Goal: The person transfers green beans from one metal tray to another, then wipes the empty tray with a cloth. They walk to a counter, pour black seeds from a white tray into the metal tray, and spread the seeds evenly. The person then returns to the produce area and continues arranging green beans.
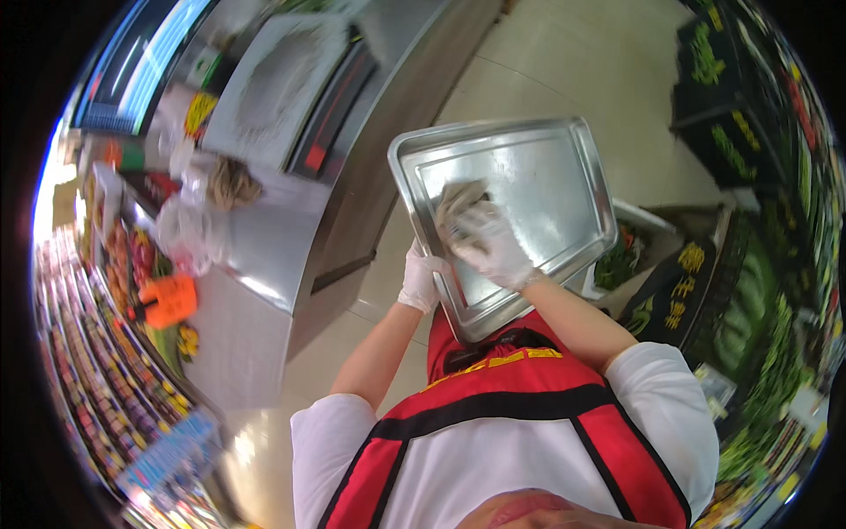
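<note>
A rectangular stainless steel tray (pixel 562 192) is held tilted in front of my body, its hollow side facing up. My left hand (pixel 423 278), in a white glove, grips the tray's left rim near the lower corner. Inside the tray, my right hand (pixel 492 251), also gloved in white, presses a crumpled beige cloth (pixel 459 198) against the bottom, left of the middle. The right hand is slightly blurred, and its fingertips are partly lost in the cloth's folds.
To the left stands a metal counter (pixel 258 244) with a white board (pixel 264 79), plastic bags (pixel 188 231) and another crumpled cloth (pixel 231 185). Leafy vegetables (pixel 770 383) and black printed crates (pixel 727 139) line the right. Beyond the counter are packed shelves (pixel 106 370).
</note>
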Action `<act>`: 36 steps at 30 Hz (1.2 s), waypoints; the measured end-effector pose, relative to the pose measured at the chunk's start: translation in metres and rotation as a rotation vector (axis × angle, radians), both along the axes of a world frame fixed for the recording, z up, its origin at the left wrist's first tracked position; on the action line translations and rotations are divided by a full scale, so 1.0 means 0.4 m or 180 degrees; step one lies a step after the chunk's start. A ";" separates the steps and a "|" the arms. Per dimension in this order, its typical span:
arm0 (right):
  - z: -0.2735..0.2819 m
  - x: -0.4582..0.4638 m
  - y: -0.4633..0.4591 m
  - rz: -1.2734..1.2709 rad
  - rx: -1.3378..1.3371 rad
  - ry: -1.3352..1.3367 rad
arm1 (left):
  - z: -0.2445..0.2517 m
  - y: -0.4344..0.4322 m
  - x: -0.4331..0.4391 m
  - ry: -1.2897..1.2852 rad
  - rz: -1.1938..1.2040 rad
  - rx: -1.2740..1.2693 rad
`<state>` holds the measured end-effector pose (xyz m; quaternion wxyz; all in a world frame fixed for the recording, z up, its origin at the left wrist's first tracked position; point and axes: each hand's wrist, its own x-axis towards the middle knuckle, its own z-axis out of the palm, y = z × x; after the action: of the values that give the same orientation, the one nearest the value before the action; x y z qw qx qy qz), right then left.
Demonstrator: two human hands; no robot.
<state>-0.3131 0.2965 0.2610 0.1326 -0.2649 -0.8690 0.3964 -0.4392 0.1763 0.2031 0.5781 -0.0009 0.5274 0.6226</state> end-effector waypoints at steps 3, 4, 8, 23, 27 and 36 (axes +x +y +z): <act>-0.134 0.100 0.055 -0.0053 0.1020 -0.0324 | 0.092 0.046 0.041 0.0109 -0.0425 -0.0292; -0.174 0.131 0.118 -0.0593 0.1146 0.0069 | 0.125 0.057 0.052 0.0069 -0.0485 0.0013; -0.251 0.415 0.356 -0.2284 0.1105 -0.0380 | 0.240 0.074 0.090 0.0098 -0.0793 -0.0043; -0.082 0.638 0.487 -0.2584 0.1997 0.0319 | 0.403 0.266 0.284 0.1071 -0.1599 0.0281; -0.202 0.861 0.581 -0.4903 -0.0584 -0.0203 | 0.413 0.266 0.291 0.1139 -0.1537 0.0338; 0.033 0.451 0.148 -0.0737 0.1321 0.0460 | 0.395 0.289 0.289 0.0671 -0.1380 0.0206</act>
<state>-0.1326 0.3557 0.2744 0.2905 -0.3008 -0.8839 0.2095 -0.3236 0.2919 0.3611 0.6397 0.1958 0.5525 0.4972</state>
